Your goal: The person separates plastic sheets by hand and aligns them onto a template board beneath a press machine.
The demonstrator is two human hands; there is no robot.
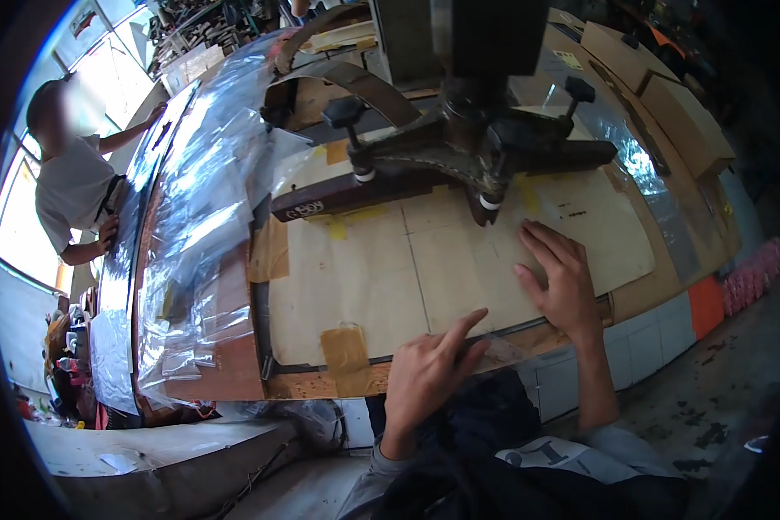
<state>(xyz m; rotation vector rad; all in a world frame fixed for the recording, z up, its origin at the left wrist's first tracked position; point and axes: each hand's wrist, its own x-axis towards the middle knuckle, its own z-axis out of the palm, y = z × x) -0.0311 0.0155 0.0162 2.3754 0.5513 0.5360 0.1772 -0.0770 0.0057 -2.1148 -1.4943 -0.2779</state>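
Note:
My left hand (429, 377) is at the front edge of a pale board (355, 295), its index finger stretched out to the right and its thumb apart. Nothing shows in its grip. Farther right, my right hand (559, 277) rests on or just over the board, fingers extended and thumb apart, holding nothing visible. A dark metal machine head (485, 156) with a long bar (347, 198) and black knobs stands over the board, just beyond my right hand. Brown tape (347, 360) holds the board's front edge. Clear film (507, 347) lies between my hands.
Clear plastic sheeting (204, 208) covers the left part of the table. Another person (74, 186) stands at the far left with hands on a table there. Cardboard boxes (685, 121) sit at the back right; a curved strip (355, 82) lies behind the bar.

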